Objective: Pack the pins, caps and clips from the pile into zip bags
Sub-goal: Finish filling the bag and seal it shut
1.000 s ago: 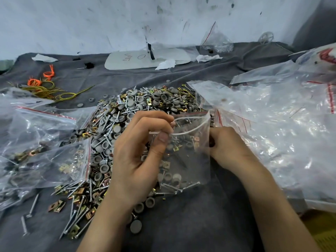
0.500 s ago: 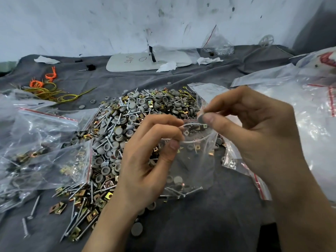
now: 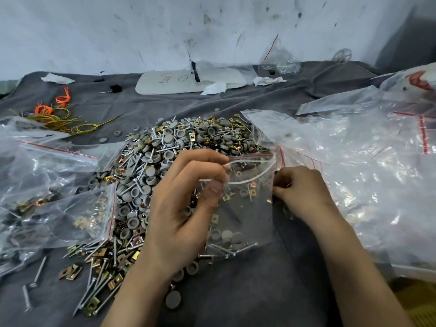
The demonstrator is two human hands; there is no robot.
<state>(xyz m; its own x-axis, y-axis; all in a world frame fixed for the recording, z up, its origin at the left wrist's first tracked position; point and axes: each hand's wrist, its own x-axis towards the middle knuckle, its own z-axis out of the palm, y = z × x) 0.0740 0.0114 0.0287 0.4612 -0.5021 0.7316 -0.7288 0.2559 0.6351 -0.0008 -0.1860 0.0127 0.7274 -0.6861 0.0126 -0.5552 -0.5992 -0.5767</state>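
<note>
A pile of grey caps, steel pins and brass clips [image 3: 179,156] lies on the grey cloth. My left hand [image 3: 186,208] pinches the near rim of a small clear zip bag [image 3: 245,208] and holds its mouth open above the pile's near edge. Several caps, pins and clips lie in the bag's bottom. My right hand [image 3: 304,192] is low at the bag's right side, fingers curled against the cloth. A brass glint shows between its fingertips, which the bag partly hides.
Filled zip bags [image 3: 59,190] lie at the left, a heap of empty bags [image 3: 365,166] at the right. Orange and yellow wire ties [image 3: 56,116] and a white board [image 3: 188,81] sit further back. Loose pins and clips [image 3: 94,279] are scattered near the front.
My right hand was raised over the bag's mouth half a second ago; it has dropped back down to the bag's right side. My left hand has kept its hold on the rim.
</note>
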